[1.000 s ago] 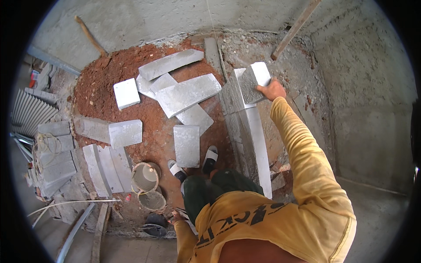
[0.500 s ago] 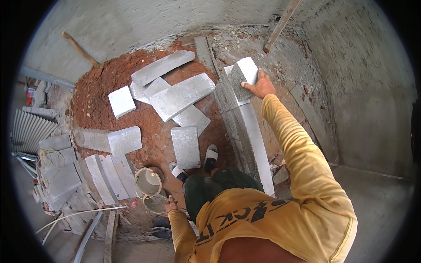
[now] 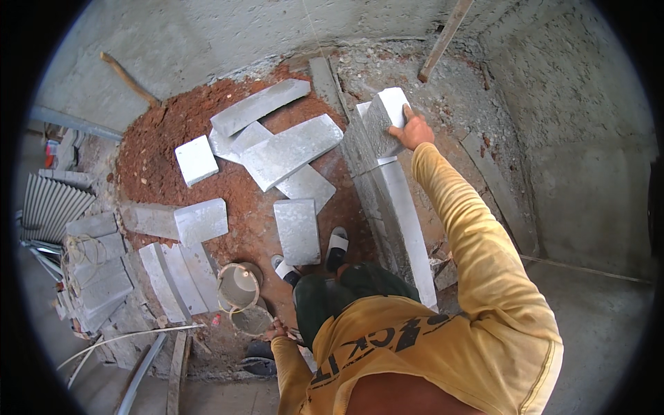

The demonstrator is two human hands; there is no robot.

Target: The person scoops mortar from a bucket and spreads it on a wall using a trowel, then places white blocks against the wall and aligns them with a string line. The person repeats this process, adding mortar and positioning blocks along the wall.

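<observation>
My right hand [image 3: 415, 130] grips a short grey block [image 3: 382, 128] with a white end. The block sits on top of a low block wall [image 3: 406, 232], toward its far end. The thumb lies on the block's near side and the fingers reach over its right edge. Low on my left, my left hand [image 3: 277, 330] is beside the nearer of two mortar buckets [image 3: 252, 319]. Its fingers look curled, and whatever they hold is hidden. The other bucket [image 3: 238, 285] stands just beyond, with grey mortar inside.
Loose grey blocks [image 3: 294, 152] lie overlapping on red soil [image 3: 159, 145]. Another block [image 3: 297, 232] lies before my feet. More blocks [image 3: 169, 280] and wooden poles [image 3: 176, 366] are at left. A timber prop [image 3: 443, 45] leans beyond the wall.
The view has shifted slightly. My right hand stays on the block, which shows no clear movement along the wall. My left hand has moved a little nearer to me, beside the bucket.
</observation>
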